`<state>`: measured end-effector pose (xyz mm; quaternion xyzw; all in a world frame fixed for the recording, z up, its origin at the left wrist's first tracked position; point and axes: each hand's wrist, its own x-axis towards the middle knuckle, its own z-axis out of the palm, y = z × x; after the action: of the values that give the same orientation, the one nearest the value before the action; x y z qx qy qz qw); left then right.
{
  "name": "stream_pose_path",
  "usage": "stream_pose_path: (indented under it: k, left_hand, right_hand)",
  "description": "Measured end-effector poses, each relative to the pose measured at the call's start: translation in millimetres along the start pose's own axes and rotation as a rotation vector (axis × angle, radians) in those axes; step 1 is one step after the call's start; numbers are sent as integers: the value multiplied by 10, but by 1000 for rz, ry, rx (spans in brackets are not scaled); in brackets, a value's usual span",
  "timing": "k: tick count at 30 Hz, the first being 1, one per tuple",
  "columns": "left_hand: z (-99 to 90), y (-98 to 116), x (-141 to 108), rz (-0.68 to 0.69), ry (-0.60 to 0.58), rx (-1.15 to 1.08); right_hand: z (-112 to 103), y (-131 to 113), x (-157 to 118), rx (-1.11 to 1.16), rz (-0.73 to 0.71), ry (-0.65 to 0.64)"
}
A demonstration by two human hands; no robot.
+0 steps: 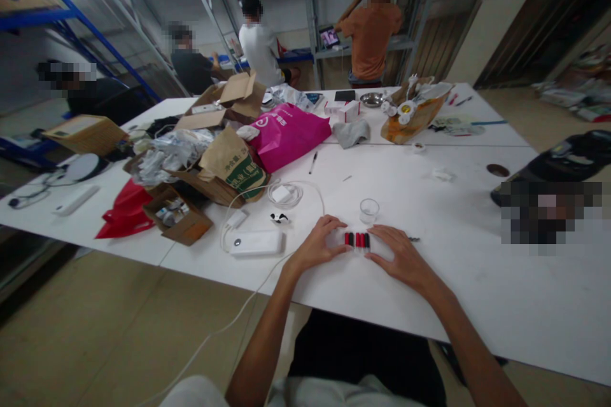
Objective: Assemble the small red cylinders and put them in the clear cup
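Observation:
Several small red and black cylinders (359, 240) stand side by side in a row on the white table (458, 216), with a narrow gap within the row. My left hand (321, 244) is at the row's left end, thumb and fingers spread around it. At the right end my right hand (397, 253) curves in the same way, its thumb and fingers apart. Whether the fingertips touch the cylinders is too small to tell. A clear round cup (369, 210) sits just beyond the row. A dark twisted piece (414, 240) lies beside my right hand.
A white power bank (258, 243), cables and a small black-and-white object (279, 218) lie to the left. Farther left are open boxes (179, 216) and a pink bag (291, 133). A black bag (554, 165) sits at the right. Several people are at the back.

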<state>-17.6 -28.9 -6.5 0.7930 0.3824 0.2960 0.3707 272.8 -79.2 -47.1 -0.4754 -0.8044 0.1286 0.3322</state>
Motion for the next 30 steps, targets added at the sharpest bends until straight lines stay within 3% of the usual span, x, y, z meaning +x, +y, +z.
stream_pose_path:
  k: [6,10,12,16,30]
  left_hand:
    - [-28,46,157,11,283,-76]
    - [-23,-45,432,-91,480,-485]
    - [9,-111,568,-158,546,-698]
    - [89,-223,688,-211,589,-836]
    - [156,-348,570,-315,604,-926]
  right_hand:
    - [-438,6,-2,38,72,176]
    - [-772,385,-38,53,286,438]
    - [-845,647,-82,187,436,588]
    - [-821,1019,-201,501,657,733]
    - [-708,1209,-319,515,720,819]
